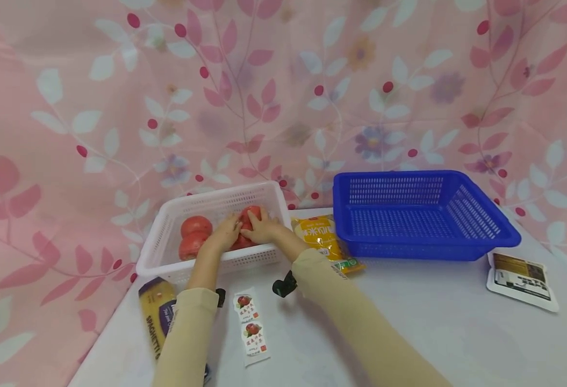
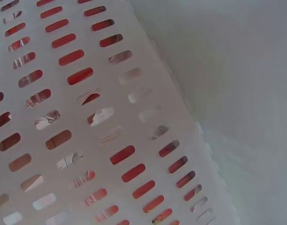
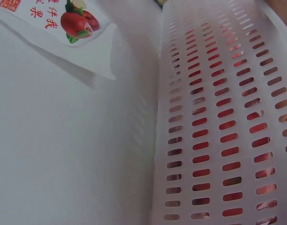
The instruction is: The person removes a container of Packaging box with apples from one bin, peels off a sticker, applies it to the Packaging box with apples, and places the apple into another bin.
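Both hands reach into a white perforated basket at the back left. My left hand grips the red apples from their left side, some of its fingers hidden. From the right, my right hand holds the same apples with thumb and fingers spread over them. Two more red apples sit in the basket's left half. In the left wrist view, red fruit and shiny creased clear wrapping show through the slots of the basket wall. The right wrist view shows red behind the slotted wall too.
A strip of apple-printed labels lies before the basket, a spaghetti pack left of it. Between the baskets is a yellow food bag. The blue basket stands right, with a flat brown-and-white packet near its front corner.
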The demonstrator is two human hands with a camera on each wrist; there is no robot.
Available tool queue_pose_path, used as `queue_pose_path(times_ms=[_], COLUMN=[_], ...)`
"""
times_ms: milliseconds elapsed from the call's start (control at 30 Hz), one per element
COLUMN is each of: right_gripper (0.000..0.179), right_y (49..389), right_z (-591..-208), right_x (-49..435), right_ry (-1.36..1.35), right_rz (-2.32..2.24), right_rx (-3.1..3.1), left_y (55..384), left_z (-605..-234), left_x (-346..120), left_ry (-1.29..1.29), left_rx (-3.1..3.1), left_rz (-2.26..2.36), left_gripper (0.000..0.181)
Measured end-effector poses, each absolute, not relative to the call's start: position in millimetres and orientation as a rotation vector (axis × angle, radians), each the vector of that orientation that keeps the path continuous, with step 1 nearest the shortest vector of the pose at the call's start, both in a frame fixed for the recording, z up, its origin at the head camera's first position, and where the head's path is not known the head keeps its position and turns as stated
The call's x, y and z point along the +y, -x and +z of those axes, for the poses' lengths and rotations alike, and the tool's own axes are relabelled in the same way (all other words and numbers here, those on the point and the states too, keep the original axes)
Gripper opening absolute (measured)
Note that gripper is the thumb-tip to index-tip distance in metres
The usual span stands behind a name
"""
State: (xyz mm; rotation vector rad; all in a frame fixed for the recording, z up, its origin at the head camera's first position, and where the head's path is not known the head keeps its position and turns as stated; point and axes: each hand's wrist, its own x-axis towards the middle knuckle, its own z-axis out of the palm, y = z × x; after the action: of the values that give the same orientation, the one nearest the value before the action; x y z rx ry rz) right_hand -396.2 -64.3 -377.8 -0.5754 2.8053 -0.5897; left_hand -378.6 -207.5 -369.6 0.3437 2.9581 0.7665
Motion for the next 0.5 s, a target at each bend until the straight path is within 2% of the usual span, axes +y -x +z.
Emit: queue_pose_path(times_ms=[200,500], right_gripper=[0.069,0.062], right_y=[394.4,394.1], right_z=[-370.6,-370.8], right_x=[-64.5,-65.1], right_ry=[0.588,0.662], right_rz=[-0.593,-0.496], right_rx=[2.821,2.961], left_y=[381.5,383.5], left_z=[-365.3,-371.5], left_x=[-210.8,-207.1], left_ry=[-0.378,-0.295], left_rx=[2.945,3.063], left_rz=[0.806,0.733], left_gripper=[0.049,0.051])
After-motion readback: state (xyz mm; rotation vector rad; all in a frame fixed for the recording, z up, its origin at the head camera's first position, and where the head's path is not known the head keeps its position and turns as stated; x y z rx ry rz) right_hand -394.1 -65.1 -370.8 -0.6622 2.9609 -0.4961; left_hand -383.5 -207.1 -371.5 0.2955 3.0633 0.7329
